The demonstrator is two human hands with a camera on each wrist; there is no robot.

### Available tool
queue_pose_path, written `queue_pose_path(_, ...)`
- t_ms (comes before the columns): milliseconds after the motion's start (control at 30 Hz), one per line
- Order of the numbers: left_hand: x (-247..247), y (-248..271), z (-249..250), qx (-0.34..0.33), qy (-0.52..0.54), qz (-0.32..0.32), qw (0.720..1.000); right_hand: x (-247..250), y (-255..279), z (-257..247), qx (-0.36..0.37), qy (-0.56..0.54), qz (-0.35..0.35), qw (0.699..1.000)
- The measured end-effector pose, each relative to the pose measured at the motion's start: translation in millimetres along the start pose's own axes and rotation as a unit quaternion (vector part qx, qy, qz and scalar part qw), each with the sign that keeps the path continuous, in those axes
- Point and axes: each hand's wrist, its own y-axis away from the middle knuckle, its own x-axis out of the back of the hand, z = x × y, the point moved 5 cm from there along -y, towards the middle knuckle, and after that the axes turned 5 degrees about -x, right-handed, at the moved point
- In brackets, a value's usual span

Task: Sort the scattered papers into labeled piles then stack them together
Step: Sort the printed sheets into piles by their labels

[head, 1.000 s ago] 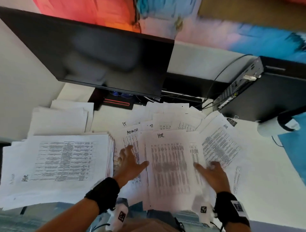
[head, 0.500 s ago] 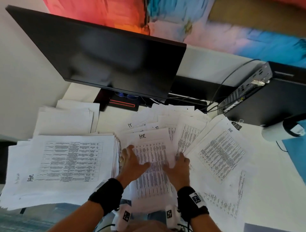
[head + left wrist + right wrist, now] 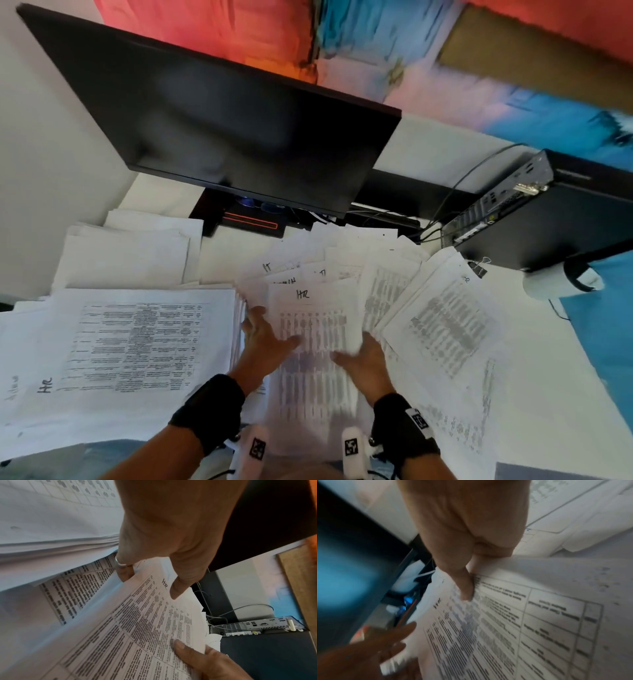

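A printed sheet marked "HR" [image 3: 308, 346] sits in the middle of the desk, raised between both hands. My left hand [image 3: 265, 337] holds its left edge, thumb on top and fingers underneath; the left wrist view shows the left hand [image 3: 150, 584] pinching near the "HR" mark on that sheet [image 3: 137, 635]. My right hand [image 3: 363, 359] grips the right edge the same way, and in the right wrist view the right hand [image 3: 471, 580] has its thumb pressed on the sheet [image 3: 522, 628]. A thick pile labelled "HR" [image 3: 137, 342] lies to the left.
Loose sheets marked IT and ADMIN [image 3: 284, 272] fan out behind the hands, and more printed sheets [image 3: 442, 322] spread to the right. A blank-topped pile [image 3: 126, 257] lies back left. A monitor [image 3: 222, 130] overhangs the desk; a computer box [image 3: 548, 222] and binder clip [image 3: 479, 269] sit right.
My right hand has slid left from the spread sheets to the HR sheet's right edge. The sheet now sits gathered between both hands. My left hand has stayed at its left edge.
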Motion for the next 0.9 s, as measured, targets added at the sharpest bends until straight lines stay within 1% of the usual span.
queue_pose_path(67,0,-2,5,-0.014,-0.027,-0.018,0.999,13,10,-10,0.030,-0.004,-0.024,0.999)
queue_pose_path(133,0,-4,13,-0.031,-0.077,-0.023,0.996,41,18,-19,0.040,-0.030,-0.007,0.999)
queue_pose_path(200,-5,-5,27,-0.060,-0.110,-0.027,0.992,81,23,-18,0.042,-0.077,0.020,0.996)
queue_pose_path(267,-19,-3,48,-0.117,-0.118,-0.058,0.984,126,21,-4,0.029,-0.116,0.071,0.990)
queue_pose_path(333,-41,3,74,-0.184,-0.135,-0.110,0.967,167,15,14,0.008,-0.145,0.135,0.980)
queue_pose_path(400,-74,6,96,-0.239,-0.154,-0.155,0.946,202,4,41,-0.029,-0.169,0.206,0.963)
queue_pose_path(467,-111,4,114,-0.274,-0.170,-0.172,0.931,228,-8,70,-0.072,-0.189,0.265,0.943)
queue_pose_path(500,-131,0,120,-0.276,-0.179,-0.177,0.928,237,-15,84,-0.085,-0.191,0.285,0.935)
queue_pose_path(567,-166,-9,128,-0.252,-0.189,-0.192,0.929,247,-29,101,-0.099,-0.194,0.319,0.922)
queue_pose_path(633,-193,-16,132,-0.217,-0.182,-0.206,0.937,250,-39,101,-0.089,-0.212,0.341,0.911)
queue_pose_path(700,-214,-17,138,-0.194,-0.160,-0.218,0.943,256,-44,94,-0.083,-0.196,0.359,0.909)
queue_pose_path(767,-227,-13,139,-0.177,-0.151,-0.241,0.942,256,-44,84,-0.071,-0.182,0.362,0.911)
queue_pose_path(800,-233,-11,137,-0.173,-0.164,-0.249,0.939,256,-44,82,-0.066,-0.185,0.355,0.914)
queue_pose_path(900,-238,-11,128,-0.174,-0.200,-0.252,0.931,253,-48,86,-0.064,-0.219,0.311,0.923)
